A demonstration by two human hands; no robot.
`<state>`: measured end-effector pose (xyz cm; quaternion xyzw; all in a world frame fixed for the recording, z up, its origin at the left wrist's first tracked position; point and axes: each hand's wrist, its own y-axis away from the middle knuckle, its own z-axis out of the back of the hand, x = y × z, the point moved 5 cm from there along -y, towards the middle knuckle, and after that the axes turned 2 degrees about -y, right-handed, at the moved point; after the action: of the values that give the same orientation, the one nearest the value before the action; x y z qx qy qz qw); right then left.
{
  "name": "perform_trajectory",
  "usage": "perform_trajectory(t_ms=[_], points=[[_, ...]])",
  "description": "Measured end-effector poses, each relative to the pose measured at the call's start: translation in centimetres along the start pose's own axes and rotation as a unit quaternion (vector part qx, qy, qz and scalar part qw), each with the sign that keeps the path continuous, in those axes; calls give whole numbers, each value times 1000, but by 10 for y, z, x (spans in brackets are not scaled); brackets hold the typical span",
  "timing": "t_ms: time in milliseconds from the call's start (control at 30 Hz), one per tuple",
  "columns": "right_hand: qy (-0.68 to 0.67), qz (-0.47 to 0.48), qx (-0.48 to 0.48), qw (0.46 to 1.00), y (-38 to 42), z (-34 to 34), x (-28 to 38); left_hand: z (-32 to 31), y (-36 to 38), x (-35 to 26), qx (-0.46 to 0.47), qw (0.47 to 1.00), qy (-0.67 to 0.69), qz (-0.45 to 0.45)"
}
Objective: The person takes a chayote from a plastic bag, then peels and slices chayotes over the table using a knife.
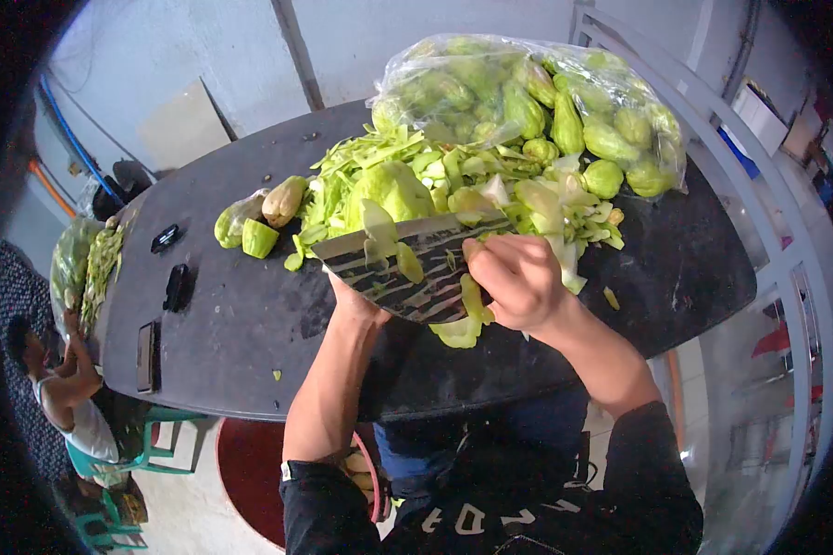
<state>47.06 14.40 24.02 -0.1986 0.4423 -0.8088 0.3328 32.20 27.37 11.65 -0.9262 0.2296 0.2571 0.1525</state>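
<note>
A wide cleaver (407, 268) with green peel stuck on its blade is in my right hand (518, 277), whose fingers are closed at the blade's right end. Behind the blade, my left hand (356, 301) is mostly hidden; its wrist shows below the blade's left end, and its fingers cannot be made out. A large light green chayote (389, 192) shows just beyond the blade, above my left hand. Peel strips (356, 166) are heaped around it. More peelings (565, 208) lie to the right of the blade.
A clear plastic bag (528, 97) of green chayotes stands at the back of the dark table (241, 324). Loose chayotes (284, 202) and black objects (177, 287) lie at left. A red tub (250, 481) is below. Another person (69, 393) sits far left. Metal railing (777, 231) runs along the right.
</note>
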Motion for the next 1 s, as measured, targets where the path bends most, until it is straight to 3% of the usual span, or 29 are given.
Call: perform_trajectory(t_ms=[100,167,233,367,400,433,500,567,633,700,767,833,1000], points=[[-1,-6,2,1000,3,-2,-6,2,-6,-6,-38,995,-85,-20],[25,-61,16,998,7,-12,-23,-58,8,-18,32,992,-118,-34],[38,-107,7,994,9,-14,-42,-72,6,-22,78,990,-118,-10],[60,-125,13,990,12,-15,-43,-72,4,-24,51,992,-112,-27],[69,-187,43,979,9,-17,-48,-67,5,-23,23,994,-101,-22],[119,-363,164,910,13,-25,-68,-60,1,-22,52,993,-103,-9],[150,-371,171,900,19,-18,-89,-64,4,-21,124,985,-118,2],[150,-377,145,902,27,-10,-96,-63,-1,-24,125,986,-114,5],[141,-380,135,904,31,-6,-98,-60,0,-22,109,989,-104,4],[146,-397,122,898,29,-4,-99,-55,-1,-24,-14,989,-145,27],[142,-387,112,904,27,-3,-96,-57,-3,-28,-26,983,-178,24],[111,-384,143,905,28,-5,-96,-49,-6,-27,-94,981,-167,37],[103,-373,133,912,26,-7,-90,-51,-8,-32,-64,993,-96,16]])
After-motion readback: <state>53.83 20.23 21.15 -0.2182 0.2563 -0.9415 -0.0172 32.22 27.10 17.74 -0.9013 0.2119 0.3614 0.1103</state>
